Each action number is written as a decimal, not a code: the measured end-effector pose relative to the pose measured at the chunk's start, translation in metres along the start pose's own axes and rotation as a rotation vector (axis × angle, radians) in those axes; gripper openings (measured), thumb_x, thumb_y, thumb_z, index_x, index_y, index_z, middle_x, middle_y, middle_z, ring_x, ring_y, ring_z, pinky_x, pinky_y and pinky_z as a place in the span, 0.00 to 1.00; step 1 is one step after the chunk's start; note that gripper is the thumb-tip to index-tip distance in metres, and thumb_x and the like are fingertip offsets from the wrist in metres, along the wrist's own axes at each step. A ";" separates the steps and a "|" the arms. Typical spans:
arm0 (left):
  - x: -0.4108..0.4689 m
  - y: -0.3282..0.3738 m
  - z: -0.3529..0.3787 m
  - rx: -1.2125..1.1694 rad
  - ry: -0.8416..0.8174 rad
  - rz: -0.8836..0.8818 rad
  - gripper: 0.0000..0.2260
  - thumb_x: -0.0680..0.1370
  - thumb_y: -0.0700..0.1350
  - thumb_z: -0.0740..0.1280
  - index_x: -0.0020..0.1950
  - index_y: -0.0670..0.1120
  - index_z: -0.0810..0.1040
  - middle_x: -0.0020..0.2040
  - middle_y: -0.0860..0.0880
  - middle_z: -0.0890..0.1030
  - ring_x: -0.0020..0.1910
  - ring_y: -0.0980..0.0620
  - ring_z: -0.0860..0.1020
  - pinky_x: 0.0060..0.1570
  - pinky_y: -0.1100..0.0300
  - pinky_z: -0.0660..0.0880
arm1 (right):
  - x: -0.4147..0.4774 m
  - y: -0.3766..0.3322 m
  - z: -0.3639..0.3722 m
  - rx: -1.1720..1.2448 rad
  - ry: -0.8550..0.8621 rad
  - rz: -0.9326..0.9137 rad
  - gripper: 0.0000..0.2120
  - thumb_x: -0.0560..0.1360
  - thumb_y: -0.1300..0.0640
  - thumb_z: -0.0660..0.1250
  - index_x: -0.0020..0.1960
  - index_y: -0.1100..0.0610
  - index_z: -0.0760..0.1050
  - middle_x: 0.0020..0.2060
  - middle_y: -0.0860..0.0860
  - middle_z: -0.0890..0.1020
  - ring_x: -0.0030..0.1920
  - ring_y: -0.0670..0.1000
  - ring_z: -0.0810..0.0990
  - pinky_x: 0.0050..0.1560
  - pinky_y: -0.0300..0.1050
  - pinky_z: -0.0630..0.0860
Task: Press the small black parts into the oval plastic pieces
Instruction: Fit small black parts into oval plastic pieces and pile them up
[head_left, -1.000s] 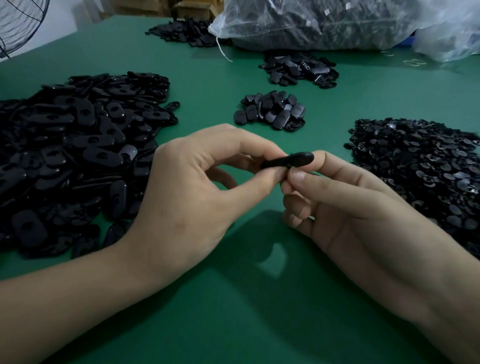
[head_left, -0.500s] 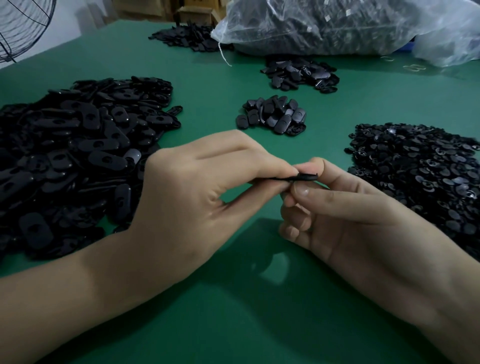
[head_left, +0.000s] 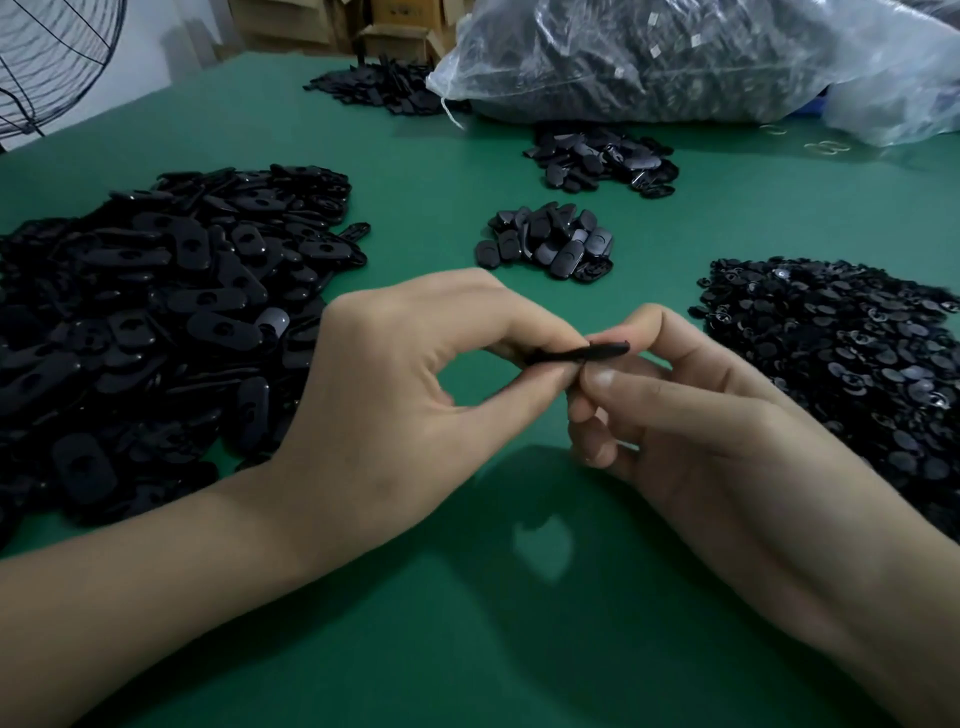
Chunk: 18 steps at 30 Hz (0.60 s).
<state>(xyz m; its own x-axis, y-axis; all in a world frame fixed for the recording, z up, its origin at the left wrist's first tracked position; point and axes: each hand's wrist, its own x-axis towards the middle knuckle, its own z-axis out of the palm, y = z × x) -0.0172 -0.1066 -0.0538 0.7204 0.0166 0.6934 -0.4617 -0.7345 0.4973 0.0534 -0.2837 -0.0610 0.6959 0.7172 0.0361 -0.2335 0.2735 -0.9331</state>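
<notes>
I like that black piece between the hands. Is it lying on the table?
No, the left hand and right hand pinch the oval piece above the green table.

oval piece (head_left: 597, 351) | black, edge-on (roughly level) | held mid-air

Nothing legible shows; the white tags (head_left: 655, 50) inside the plastic bag (head_left: 753, 78) are too small to read.
</notes>
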 end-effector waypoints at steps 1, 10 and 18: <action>0.000 -0.002 0.000 0.002 -0.001 -0.021 0.03 0.76 0.38 0.76 0.48 0.45 0.87 0.43 0.55 0.85 0.44 0.58 0.83 0.48 0.69 0.75 | 0.000 0.000 0.001 -0.074 0.026 -0.059 0.04 0.72 0.61 0.71 0.43 0.56 0.75 0.36 0.56 0.81 0.33 0.52 0.76 0.38 0.40 0.76; -0.001 -0.007 0.004 -0.448 -0.113 -0.448 0.03 0.75 0.40 0.77 0.45 0.47 0.86 0.42 0.50 0.88 0.43 0.54 0.87 0.48 0.65 0.80 | 0.001 0.003 -0.002 -0.686 0.140 -0.325 0.08 0.78 0.53 0.69 0.43 0.56 0.75 0.36 0.53 0.84 0.33 0.54 0.82 0.39 0.57 0.80; 0.009 -0.004 -0.001 -0.623 -0.225 -0.617 0.02 0.75 0.41 0.73 0.45 0.42 0.83 0.41 0.44 0.87 0.44 0.52 0.86 0.49 0.67 0.77 | 0.002 -0.004 -0.005 -0.557 0.128 -0.281 0.08 0.76 0.54 0.70 0.43 0.60 0.80 0.34 0.53 0.84 0.31 0.50 0.80 0.36 0.41 0.78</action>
<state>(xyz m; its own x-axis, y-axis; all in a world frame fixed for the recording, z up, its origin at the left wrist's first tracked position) -0.0090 -0.1033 -0.0488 0.9867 0.1049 0.1244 -0.1096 -0.1372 0.9845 0.0587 -0.2867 -0.0593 0.7628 0.5748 0.2961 0.3344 0.0413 -0.9415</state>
